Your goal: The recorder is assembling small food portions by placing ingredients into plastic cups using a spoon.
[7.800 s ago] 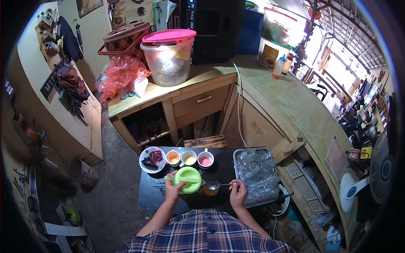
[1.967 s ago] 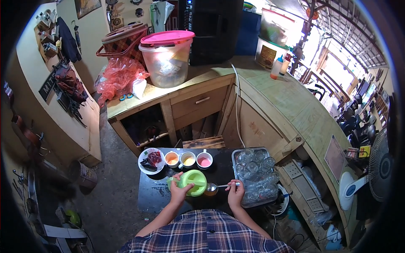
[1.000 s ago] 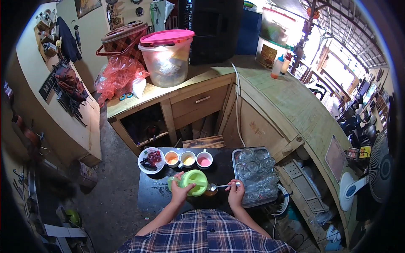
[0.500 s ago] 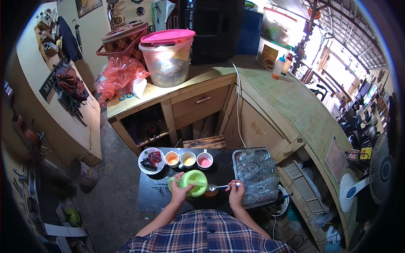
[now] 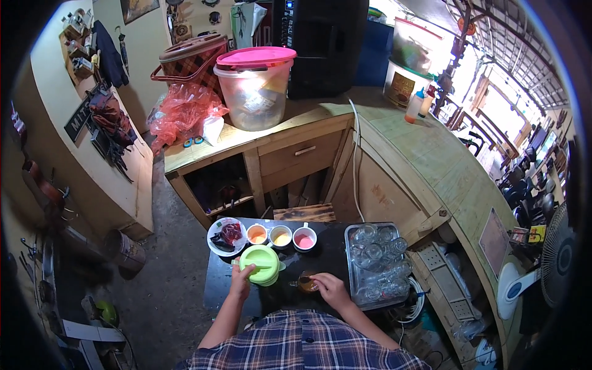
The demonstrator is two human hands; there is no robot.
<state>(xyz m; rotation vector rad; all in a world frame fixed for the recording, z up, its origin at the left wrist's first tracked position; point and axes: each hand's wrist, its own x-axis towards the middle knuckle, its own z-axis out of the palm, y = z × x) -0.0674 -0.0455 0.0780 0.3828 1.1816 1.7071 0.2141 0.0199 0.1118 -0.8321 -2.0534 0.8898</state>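
Against the frame half a second earlier, the right hand [image 5: 328, 288] has drawn in over the small glass of amber liquid [image 5: 306, 282], and the spoon that stuck out toward the tray is no longer visible; whether its fingers are clenched on anything cannot be told. The left hand [image 5: 241, 280] is unchanged, fingers wrapped around the side of the green lidded container [image 5: 264, 264], which stands on the dark tabletop [image 5: 327, 259] just left of the glass. Both forearms enter from the lower edge, with three small cups [image 5: 280, 237] and a white plate [image 5: 223, 235] beyond the container and a tray of glasses [image 5: 377, 265] to the right.
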